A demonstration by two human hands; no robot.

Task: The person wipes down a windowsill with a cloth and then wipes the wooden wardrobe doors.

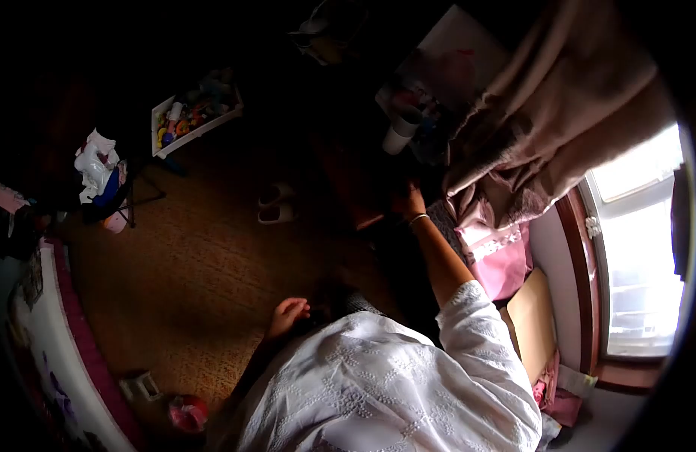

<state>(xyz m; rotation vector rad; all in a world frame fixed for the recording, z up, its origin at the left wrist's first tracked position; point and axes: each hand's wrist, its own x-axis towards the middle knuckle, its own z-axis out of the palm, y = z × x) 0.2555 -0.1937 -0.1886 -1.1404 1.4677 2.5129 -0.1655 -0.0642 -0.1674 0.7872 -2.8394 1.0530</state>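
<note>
Head-worn view, forward and down over both hands [288, 315] [410, 202]

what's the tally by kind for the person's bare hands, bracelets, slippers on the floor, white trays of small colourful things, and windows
Hands: 2 (left hand, right hand)
Bracelet: 1
Slippers: 2
White tray: 1
Window: 1
Total: 7
</note>
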